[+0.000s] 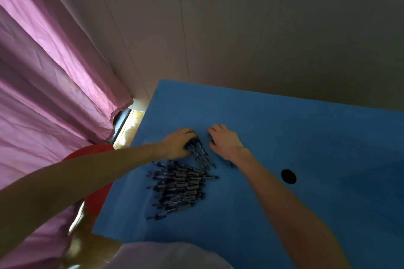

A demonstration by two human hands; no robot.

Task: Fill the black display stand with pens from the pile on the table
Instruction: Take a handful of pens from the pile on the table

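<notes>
A pile of dark pens [179,188] with grey labels lies on the blue table [306,137]. My left hand [178,142] reaches in from the left and grips a small bundle of pens [201,156] at the pile's far end; their tips point toward me. My right hand [225,140] lies palm down just right of that bundle, its fingers curled over a pen whose end [229,162] sticks out under the wrist. No black display stand is in view.
A round dark hole [288,176] is in the tabletop, right of my right forearm. Pink curtains [54,94] hang on the left, a red stool [96,181] stands by the table's left edge, and a pale wall runs behind.
</notes>
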